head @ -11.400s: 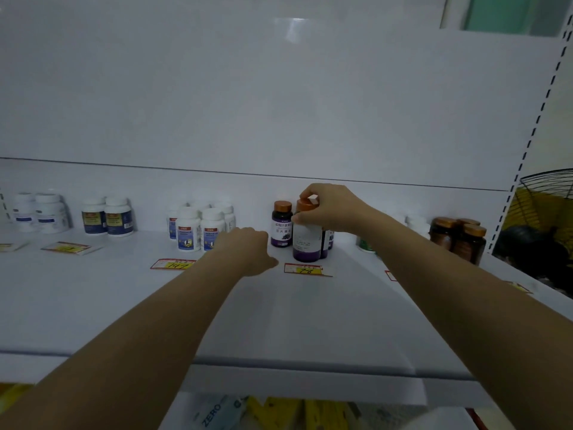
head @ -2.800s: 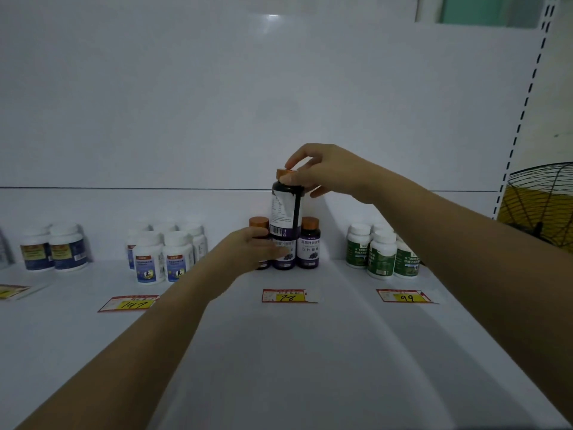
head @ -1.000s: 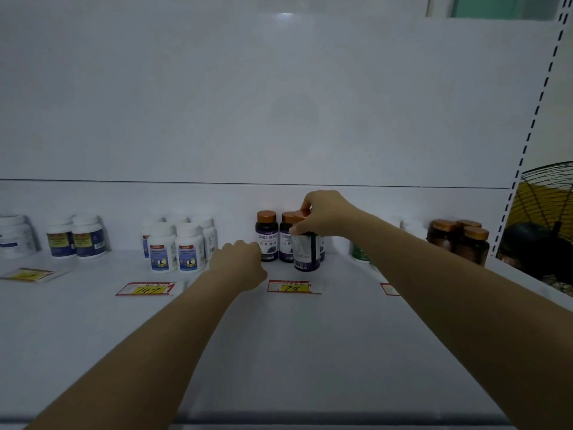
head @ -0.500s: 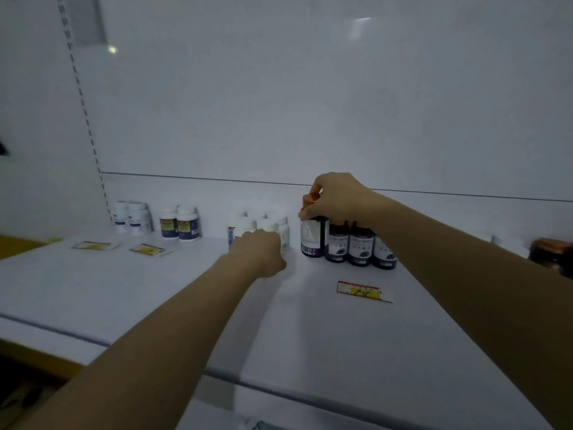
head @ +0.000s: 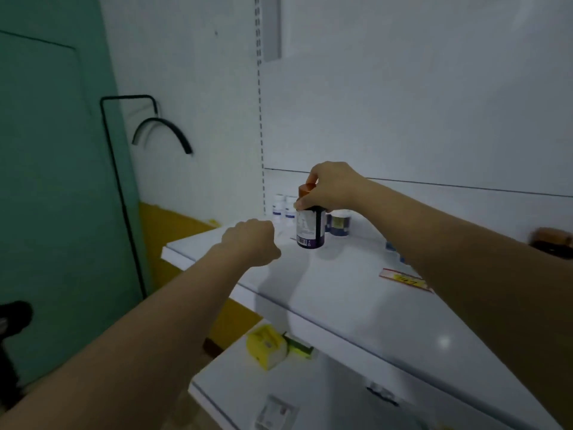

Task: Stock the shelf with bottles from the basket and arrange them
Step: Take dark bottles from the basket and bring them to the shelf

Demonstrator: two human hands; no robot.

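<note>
My right hand (head: 333, 187) grips the orange cap of a dark purple bottle (head: 310, 225) with a white label and holds it just above the white shelf (head: 341, 299), near the shelf's left end. To the bottle's left, my left hand (head: 252, 240) hovers over the shelf with its fingers curled and nothing in it. Behind the held bottle stand small white bottles (head: 283, 207) and a blue-labelled one (head: 339, 223). The basket is out of view.
A red and yellow price tag (head: 404, 279) lies on the shelf beside my right forearm. A brown bottle (head: 552, 240) peeks out at the far right. On the lower shelf (head: 248, 395) lies a yellow packet (head: 266, 349). A black metal stand (head: 124, 187) leans against the green wall.
My view has swung far to the left. My right hand has carried the purple bottle away from its row of matching bottles toward the shelf's left end. My left hand stays curled nearby.
</note>
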